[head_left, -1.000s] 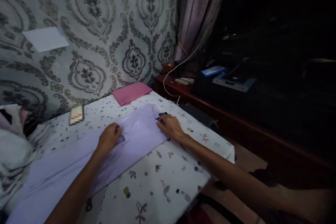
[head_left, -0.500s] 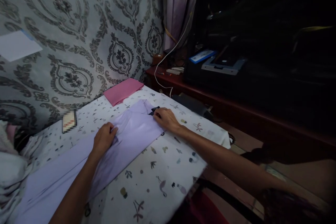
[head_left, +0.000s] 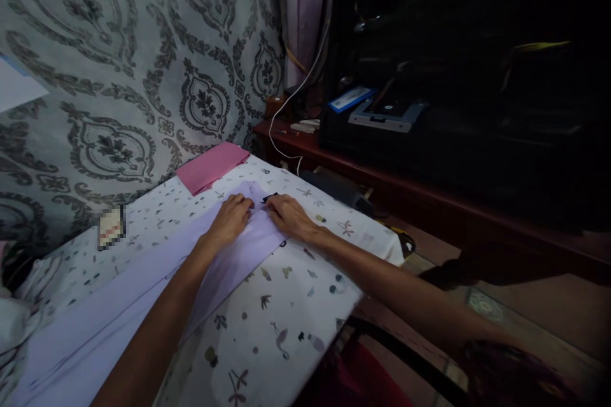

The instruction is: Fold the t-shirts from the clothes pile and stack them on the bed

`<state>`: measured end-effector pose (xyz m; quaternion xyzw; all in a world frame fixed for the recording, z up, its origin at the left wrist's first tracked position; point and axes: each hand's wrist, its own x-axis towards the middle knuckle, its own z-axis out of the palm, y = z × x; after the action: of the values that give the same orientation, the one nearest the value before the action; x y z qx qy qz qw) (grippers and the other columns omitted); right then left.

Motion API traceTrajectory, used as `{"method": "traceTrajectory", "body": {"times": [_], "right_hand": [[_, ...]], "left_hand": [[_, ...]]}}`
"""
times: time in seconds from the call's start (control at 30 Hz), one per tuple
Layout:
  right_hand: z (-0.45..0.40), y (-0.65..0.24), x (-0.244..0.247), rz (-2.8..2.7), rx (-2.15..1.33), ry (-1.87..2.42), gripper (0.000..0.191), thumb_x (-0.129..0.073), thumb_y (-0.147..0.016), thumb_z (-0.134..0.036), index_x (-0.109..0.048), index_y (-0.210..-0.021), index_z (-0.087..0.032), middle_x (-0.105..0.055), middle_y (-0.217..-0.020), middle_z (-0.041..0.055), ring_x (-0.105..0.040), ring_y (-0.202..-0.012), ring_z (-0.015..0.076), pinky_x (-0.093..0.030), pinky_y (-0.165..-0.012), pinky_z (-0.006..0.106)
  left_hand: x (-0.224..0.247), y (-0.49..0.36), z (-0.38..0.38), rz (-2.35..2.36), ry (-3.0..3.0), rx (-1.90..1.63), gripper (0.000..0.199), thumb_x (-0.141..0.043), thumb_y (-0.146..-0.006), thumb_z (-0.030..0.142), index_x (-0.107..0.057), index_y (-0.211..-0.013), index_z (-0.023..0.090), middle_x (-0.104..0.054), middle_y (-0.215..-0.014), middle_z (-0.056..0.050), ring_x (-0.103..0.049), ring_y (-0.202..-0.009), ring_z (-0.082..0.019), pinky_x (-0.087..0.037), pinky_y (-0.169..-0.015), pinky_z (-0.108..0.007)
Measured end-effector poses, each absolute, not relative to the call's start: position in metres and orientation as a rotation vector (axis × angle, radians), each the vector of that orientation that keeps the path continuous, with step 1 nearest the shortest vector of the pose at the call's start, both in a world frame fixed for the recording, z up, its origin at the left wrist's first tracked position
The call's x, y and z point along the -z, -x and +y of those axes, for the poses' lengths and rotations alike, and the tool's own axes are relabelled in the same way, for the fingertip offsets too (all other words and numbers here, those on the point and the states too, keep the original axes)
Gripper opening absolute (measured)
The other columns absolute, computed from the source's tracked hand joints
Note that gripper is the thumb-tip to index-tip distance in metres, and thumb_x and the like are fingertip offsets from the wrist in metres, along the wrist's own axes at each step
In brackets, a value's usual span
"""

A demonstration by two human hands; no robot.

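Lilac cloth [head_left: 138,280] on printed tabletop [head_left: 315,280], patterned wall [head_left: 143,44] behind

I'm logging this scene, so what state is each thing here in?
Long lavender cloth: laid out, rumpled near the hands.
Left hand: fingers bent, on the cloth.
Right hand: fingers bent, at the black tag.
Rectangular pink cloth: folded flat.
White patterned fabric cover: spread out.
Light purple fabric curtain: gathered, tied.
Thin white cable: loosely curved.

White printed surface [head_left: 262,362] — lilac garment [head_left: 255,245], folded pink cloth [head_left: 212,167], pixelated item [head_left: 111,227]
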<state>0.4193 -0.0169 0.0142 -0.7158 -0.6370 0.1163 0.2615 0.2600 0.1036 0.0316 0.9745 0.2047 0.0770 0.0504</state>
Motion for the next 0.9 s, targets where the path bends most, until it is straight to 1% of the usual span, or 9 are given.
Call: {"method": "traceTrajectory", "body": {"times": [0.1, 0.17, 0.27, 0.4, 0.47, 0.53, 0.7, 0.8, 0.9], "right_hand": [[-0.017, -0.419, -0.015, -1.658, -0.309, 1.947, 0.037, -0.045, -0.095, -0.012, -0.061, -0.128, -0.015, -0.067, -0.108, 0.0096, -0.057, -0.103, 0.0213, -0.041, -0.093, 0.033], [-0.018, -0.419, -0.018, -1.723, -0.308, 1.974, 0.039, -0.043, -0.095, -0.009, -0.065, -0.127, -0.019, -0.066, -0.111, 0.0101, -0.056, -0.106, 0.0221, -0.040, -0.094, 0.034], [-0.019, -0.417, -0.022, -1.837, -0.322, 2.022, 0.041, -0.042, -0.095, -0.007, -0.073, -0.118, -0.023, -0.064, -0.110, 0.0109, -0.055, -0.106, 0.0237, -0.039, -0.091, 0.036], [-0.020, -0.416, -0.025, -1.865, -0.312, 2.036, 0.041, -0.042, -0.094, -0.006, -0.076, -0.109, -0.022, -0.064, -0.111, 0.0116, -0.054, -0.105, 0.0246, -0.040, -0.088, 0.036], [-0.020, -0.417, -0.025, -1.838, -0.335, 2.016, 0.041, -0.043, -0.092, -0.004, -0.076, -0.108, -0.021, -0.066, -0.110, 0.0117, -0.055, -0.105, 0.0246, -0.040, -0.089, 0.036], [-0.020, -0.421, -0.023, -1.771, -0.382, 1.954, 0.043, -0.043, -0.091, -0.003, -0.074, -0.114, -0.020, -0.068, -0.108, 0.0109, -0.057, -0.105, 0.0237, -0.041, -0.090, 0.035], [-0.032, -0.434, -0.022, -1.529, -0.462, 1.808, 0.046, -0.041, -0.094, -0.012, -0.063, -0.133, -0.024, -0.073, -0.096, 0.0037, -0.063, -0.092, 0.0190, -0.045, -0.089, 0.033], [-0.044, -0.441, -0.024, -1.511, -0.413, 1.833, 0.042, -0.046, -0.094, -0.021, -0.063, -0.132, -0.023, -0.073, -0.086, 0.0030, -0.063, -0.087, 0.0201, -0.046, -0.087, 0.035], [-0.058, -0.446, -0.023, -1.539, -0.385, 1.835, 0.039, -0.055, -0.090, -0.023, -0.066, -0.128, -0.020, -0.072, -0.084, 0.0033, -0.063, -0.086, 0.0210, -0.046, -0.085, 0.035]], "left_hand": [[-0.031, -0.258, 0.105, 0.626, -2.941, -0.272, 0.014, -0.049, -0.089, 0.012, -0.061, -0.089, 0.018, -0.062, -0.097, -0.010, -0.055, -0.097, -0.027, -0.047, -0.091, -0.042], [-0.035, -0.255, 0.103, 0.618, -2.893, -0.294, 0.012, -0.048, -0.090, 0.013, -0.057, -0.085, 0.020, -0.061, -0.092, -0.008, -0.056, -0.092, -0.026, -0.047, -0.087, -0.041], [-0.045, -0.254, 0.097, 0.648, -2.805, -0.374, 0.011, -0.046, -0.092, 0.017, -0.053, -0.085, 0.021, -0.060, -0.086, -0.005, -0.055, -0.086, -0.024, -0.046, -0.082, -0.039], [-0.054, -0.259, 0.095, 0.726, -2.787, -0.464, 0.009, -0.045, -0.093, 0.020, -0.052, -0.087, 0.022, -0.060, -0.083, -0.004, -0.054, -0.082, -0.024, -0.044, -0.080, -0.039], [-0.051, -0.263, 0.098, 0.744, -2.810, -0.443, 0.010, -0.045, -0.092, 0.018, -0.053, -0.087, 0.022, -0.062, -0.084, -0.005, -0.055, -0.083, -0.025, -0.044, -0.080, -0.040], [-0.044, -0.266, 0.101, 0.745, -2.842, -0.385, 0.011, -0.045, -0.091, 0.017, -0.054, -0.087, 0.022, -0.064, -0.087, -0.007, -0.056, -0.086, -0.026, -0.045, -0.081, -0.041], [-0.030, -0.267, 0.105, 0.738, -2.865, -0.353, 0.012, -0.045, -0.093, 0.020, -0.056, -0.088, 0.021, -0.066, -0.093, -0.011, -0.057, -0.091, -0.028, -0.045, -0.084, -0.042], [-0.030, -0.265, 0.105, 0.744, -2.833, -0.396, 0.013, -0.043, -0.094, 0.020, -0.055, -0.089, 0.022, -0.064, -0.088, -0.009, -0.057, -0.087, -0.027, -0.045, -0.082, -0.040], [-0.030, -0.264, 0.105, 0.783, -2.804, -0.437, 0.014, -0.042, -0.095, 0.021, -0.055, -0.091, 0.022, -0.062, -0.083, -0.007, -0.057, -0.084, -0.026, -0.045, -0.079, -0.039]]}}
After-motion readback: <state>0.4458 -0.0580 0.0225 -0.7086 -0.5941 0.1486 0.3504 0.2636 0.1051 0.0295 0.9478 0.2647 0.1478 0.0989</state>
